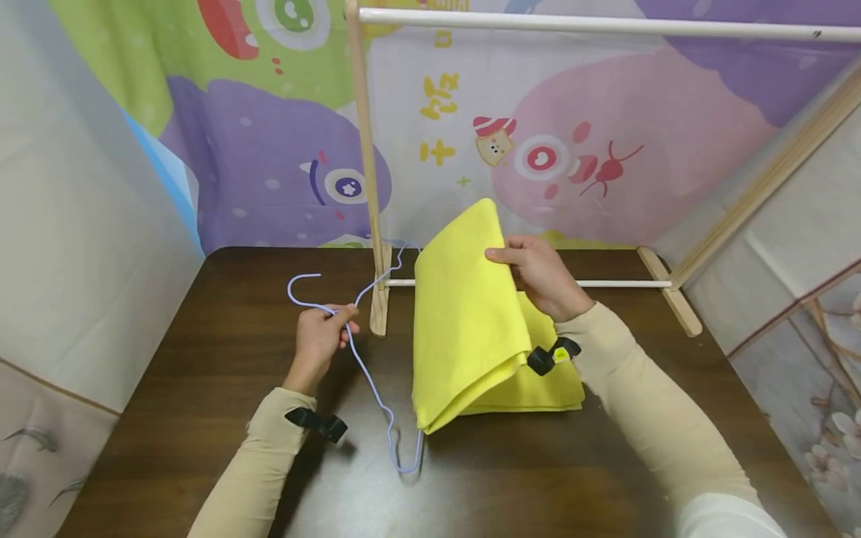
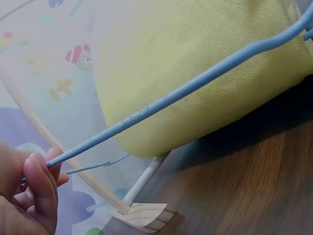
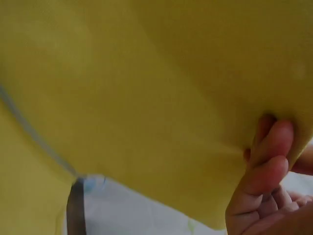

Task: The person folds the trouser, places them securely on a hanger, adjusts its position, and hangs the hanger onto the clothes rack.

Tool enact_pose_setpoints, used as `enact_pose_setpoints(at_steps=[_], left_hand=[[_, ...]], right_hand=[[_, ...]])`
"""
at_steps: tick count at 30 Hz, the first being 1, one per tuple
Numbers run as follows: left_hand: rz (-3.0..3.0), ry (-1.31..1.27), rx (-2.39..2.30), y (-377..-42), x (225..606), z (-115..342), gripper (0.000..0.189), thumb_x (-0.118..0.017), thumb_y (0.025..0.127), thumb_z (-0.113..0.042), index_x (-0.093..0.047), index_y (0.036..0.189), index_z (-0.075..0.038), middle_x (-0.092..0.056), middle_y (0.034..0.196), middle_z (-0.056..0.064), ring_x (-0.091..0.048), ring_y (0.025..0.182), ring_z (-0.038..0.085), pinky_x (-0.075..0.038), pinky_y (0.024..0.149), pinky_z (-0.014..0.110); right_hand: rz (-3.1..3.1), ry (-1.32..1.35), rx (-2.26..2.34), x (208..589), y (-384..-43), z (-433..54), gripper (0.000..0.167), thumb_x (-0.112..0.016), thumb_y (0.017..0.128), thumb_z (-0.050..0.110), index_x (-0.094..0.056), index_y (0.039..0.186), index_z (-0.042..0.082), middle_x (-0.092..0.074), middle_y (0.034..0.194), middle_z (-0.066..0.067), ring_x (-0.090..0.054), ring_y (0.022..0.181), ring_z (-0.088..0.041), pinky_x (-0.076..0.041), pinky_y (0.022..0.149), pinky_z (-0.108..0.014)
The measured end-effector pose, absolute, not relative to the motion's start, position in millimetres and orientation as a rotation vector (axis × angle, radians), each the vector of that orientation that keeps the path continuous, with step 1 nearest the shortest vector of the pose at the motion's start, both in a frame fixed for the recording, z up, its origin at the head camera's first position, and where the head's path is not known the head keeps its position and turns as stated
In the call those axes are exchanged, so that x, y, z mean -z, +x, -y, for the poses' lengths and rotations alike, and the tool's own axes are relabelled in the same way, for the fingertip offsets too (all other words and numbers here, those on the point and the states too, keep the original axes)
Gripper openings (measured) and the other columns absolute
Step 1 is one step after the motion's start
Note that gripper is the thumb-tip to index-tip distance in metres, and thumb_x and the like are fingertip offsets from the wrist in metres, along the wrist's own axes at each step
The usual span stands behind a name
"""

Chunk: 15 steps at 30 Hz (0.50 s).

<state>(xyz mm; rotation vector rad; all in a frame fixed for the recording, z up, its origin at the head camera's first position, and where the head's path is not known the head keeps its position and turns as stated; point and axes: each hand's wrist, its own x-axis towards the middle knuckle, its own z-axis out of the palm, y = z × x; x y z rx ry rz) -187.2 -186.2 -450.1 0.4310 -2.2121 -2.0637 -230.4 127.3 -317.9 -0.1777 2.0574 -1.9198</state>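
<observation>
My left hand pinches a pale blue-purple wire hanger at the neck just below its hook, which points up and left. A folded yellow cloth passes through the hanger, with its lower fold resting on the table. My right hand grips the free edge of the upper part, thumb in front and fingers behind. In the left wrist view one hanger arm crosses in front of the cloth. The right wrist view shows the hanger's bar against the cloth; most of that bar is hidden from the head view.
Behind the cloth stands a rack with wooden posts, a white top rail and wooden feet on the dark wooden table. A printed cartoon curtain hangs at the back, and pale panels flank the table.
</observation>
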Motion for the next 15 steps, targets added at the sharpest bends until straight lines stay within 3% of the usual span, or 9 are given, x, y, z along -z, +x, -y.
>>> enact_pose_setpoints(at_steps=[2, 8, 15], left_hand=[[2.203, 0.433, 2.067, -187, 450, 187, 0.027, -0.059, 0.095, -0.008, -0.064, 0.106, 0.016, -0.058, 0.05, -0.011, -0.046, 0.041, -0.001, -0.04, 0.04, 0.014], [2.18, 0.426, 2.077, -186, 449, 189, 0.027, -0.061, 0.093, -0.008, -0.065, 0.105, 0.016, -0.059, 0.05, -0.011, -0.047, 0.041, 0.0, -0.04, 0.04, 0.014], [2.173, 0.435, 2.094, -185, 447, 189, 0.03, -0.063, 0.093, -0.009, -0.063, 0.107, 0.017, -0.059, 0.049, -0.011, -0.048, 0.042, 0.001, -0.041, 0.041, 0.014]], right_hand=[[-2.109, -0.192, 1.892, 323, -233, -139, 0.046, -0.062, 0.095, 0.019, -0.032, 0.061, 0.016, -0.025, 0.052, 0.006, -0.03, 0.046, -0.008, -0.033, 0.054, -0.023], [-2.216, -0.173, 1.764, 339, -240, -172, 0.045, -0.066, 0.093, 0.022, -0.037, 0.06, 0.014, -0.025, 0.052, 0.007, -0.03, 0.047, -0.009, -0.034, 0.052, -0.025], [-2.281, -0.004, 1.603, 358, -243, -201, 0.025, -0.068, 0.092, 0.025, -0.062, 0.071, 0.013, -0.06, 0.059, 0.006, -0.057, 0.056, -0.012, -0.047, 0.057, -0.029]])
